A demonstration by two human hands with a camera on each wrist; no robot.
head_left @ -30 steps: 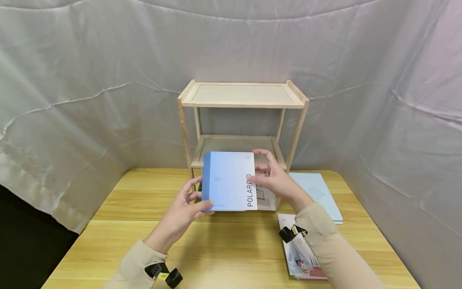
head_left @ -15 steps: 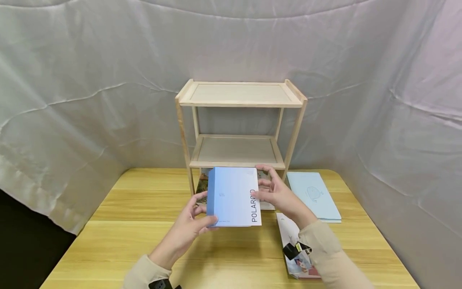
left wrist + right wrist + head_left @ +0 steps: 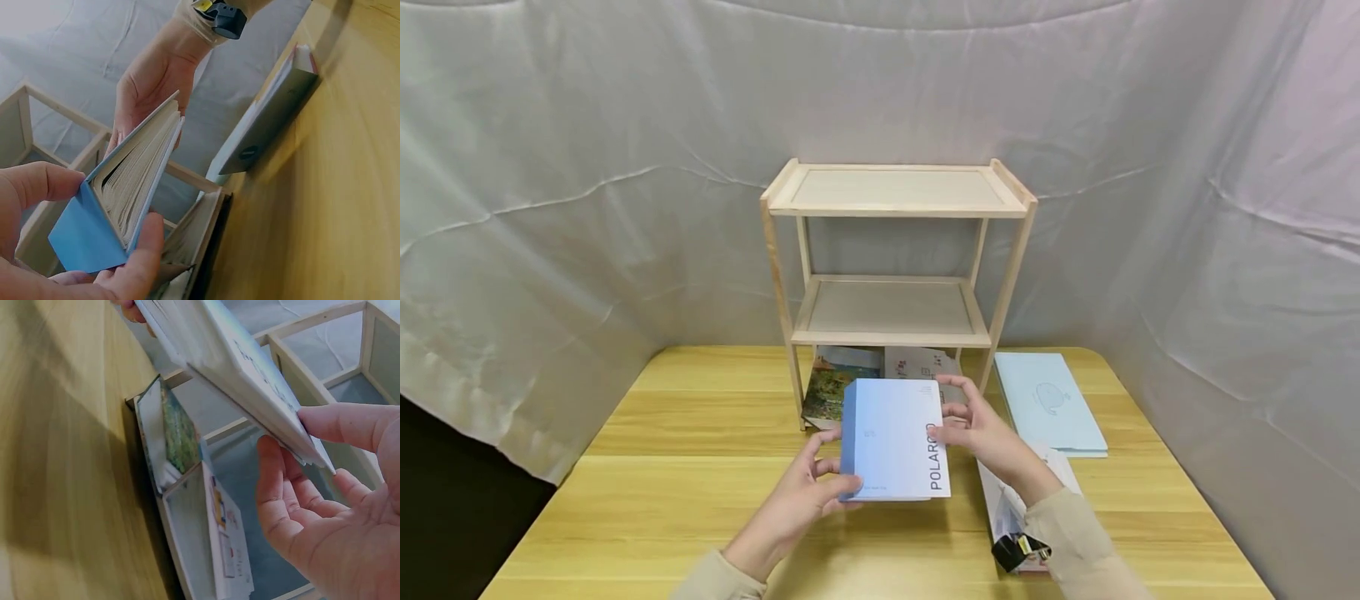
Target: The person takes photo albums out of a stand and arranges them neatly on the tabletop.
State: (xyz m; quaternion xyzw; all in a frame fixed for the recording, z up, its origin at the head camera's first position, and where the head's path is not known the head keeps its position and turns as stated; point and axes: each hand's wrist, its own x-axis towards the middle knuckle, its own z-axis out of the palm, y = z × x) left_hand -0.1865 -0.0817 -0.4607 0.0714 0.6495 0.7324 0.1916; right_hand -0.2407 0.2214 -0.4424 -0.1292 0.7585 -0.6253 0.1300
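Observation:
A blue-and-white book [image 3: 891,437] marked POLAROID is held up above the table, in front of the shelf. My left hand [image 3: 805,492] grips its blue spine side, thumb on the front cover near the lower corner. At the opposite edge, my right hand [image 3: 985,429] pinches the book between thumb and fingers. From the left wrist the book's page block [image 3: 137,169] shows between its covers, slightly fanned. The right wrist view has my right hand [image 3: 337,487] with its thumb on one cover and fingers beneath the other.
A wooden shelf [image 3: 891,340] stands at the back. Under its middle board lie a book with a landscape cover [image 3: 835,387] and a pale book [image 3: 917,362]. On the right are a light blue book [image 3: 1048,404] and another book [image 3: 1000,504], partly behind my right arm.
Both hands have drawn the blue-and-white book down and toward me, slightly to the right. The books under the shelf have come into fuller view. My hold on the book looks the same.

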